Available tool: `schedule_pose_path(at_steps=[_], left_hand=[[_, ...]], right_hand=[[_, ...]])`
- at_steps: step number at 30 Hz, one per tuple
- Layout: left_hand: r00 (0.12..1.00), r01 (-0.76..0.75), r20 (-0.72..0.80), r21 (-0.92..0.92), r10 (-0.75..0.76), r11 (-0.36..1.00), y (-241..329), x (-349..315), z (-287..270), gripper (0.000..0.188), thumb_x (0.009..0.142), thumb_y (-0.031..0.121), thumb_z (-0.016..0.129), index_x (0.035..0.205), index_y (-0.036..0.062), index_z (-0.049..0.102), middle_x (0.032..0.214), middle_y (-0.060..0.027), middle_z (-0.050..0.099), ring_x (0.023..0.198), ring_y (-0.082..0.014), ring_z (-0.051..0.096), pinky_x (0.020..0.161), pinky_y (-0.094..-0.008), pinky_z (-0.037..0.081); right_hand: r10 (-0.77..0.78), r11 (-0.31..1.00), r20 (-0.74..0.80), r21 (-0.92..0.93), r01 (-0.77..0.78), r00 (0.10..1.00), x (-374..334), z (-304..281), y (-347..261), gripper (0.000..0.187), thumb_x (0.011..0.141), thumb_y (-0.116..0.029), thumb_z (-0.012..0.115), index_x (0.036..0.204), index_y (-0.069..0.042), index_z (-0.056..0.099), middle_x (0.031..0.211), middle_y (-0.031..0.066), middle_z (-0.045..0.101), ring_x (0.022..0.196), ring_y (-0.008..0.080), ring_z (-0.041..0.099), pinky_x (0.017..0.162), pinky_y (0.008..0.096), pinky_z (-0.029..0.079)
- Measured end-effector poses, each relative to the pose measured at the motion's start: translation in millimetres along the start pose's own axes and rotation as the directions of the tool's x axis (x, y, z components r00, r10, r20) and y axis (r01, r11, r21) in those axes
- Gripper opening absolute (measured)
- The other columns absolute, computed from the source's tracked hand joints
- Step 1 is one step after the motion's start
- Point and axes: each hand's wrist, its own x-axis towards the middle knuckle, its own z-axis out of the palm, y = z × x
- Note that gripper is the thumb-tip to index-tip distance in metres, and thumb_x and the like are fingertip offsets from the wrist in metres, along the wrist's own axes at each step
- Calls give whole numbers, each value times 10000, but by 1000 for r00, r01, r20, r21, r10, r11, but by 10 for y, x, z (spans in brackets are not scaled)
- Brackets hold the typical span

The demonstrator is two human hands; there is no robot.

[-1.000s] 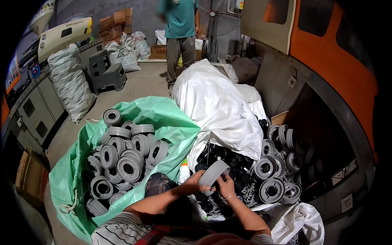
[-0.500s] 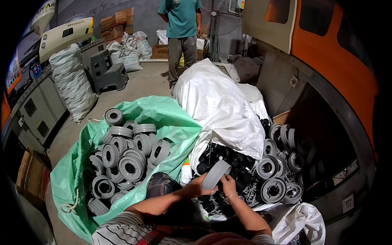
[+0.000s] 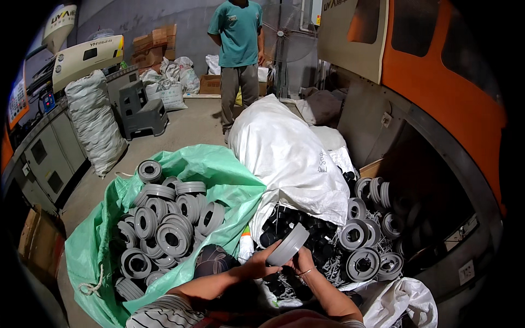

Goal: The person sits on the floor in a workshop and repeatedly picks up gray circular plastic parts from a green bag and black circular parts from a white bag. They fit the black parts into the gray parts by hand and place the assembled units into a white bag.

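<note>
A grey plastic ring [image 3: 288, 246], wide and round like a spool part, is held tilted in front of me. My left hand [image 3: 261, 263] is closed on its lower left rim. Close against the ring's right side is my right hand [image 3: 302, 260], its fingers bent inward and partly hidden; whatever they pinch cannot be made out. Beneath both hands lie black plastic caps [image 3: 314, 232] and a scatter of small grey plastic pieces [image 3: 329, 265]. To the left, an open green woven sack [image 3: 90, 246] holds many similar grey rings [image 3: 174, 238].
A large white sack [image 3: 290, 142] lies ahead, its mouth over the black caps. More grey rings [image 3: 362, 264] are piled at right, beside an orange and grey machine [image 3: 413, 98]. A person [image 3: 238, 54] stands beyond. A grey step stool [image 3: 143, 112] is at far left.
The scene sits slightly lower in the picture as my head has shifted. The ring has turned a little in my hands, and my right hand has moved slightly further behind it.
</note>
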Motion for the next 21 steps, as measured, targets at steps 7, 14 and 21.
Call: schedule_pose_path(at_steps=[7,14,21], left_hand=[[778,-362,-156,682,609,636,67,-55,-446,720,720,126,740,1315,-47,373,1297,-265,441,1210,-380,446,1006,-397,371],[452,213,-789,548,416,809,574,-14,-1093,811,684,79,711,1362,-47,283,1405,-247,288,1295,-354,310,1074,-389,237],[830,-64,-545,117,118,991,-82,254,-465,102,788,101,646,862,34,623,1185,-160,575,1127,-284,522,945,-345,391]], right_hand=[[-574,465,30,-811,356,819,294,-632,-338,494,849,-366,603,1101,51,519,973,178,607,830,268,615,712,364,504],[-837,147,-414,-801,-580,359,247,-1701,-785,747,691,-489,687,1204,20,498,1238,230,484,1205,381,407,1015,463,313],[-99,-379,-541,-756,-535,835,414,-2205,-54,794,745,-562,606,1274,11,457,1327,225,425,1258,378,348,991,472,335]])
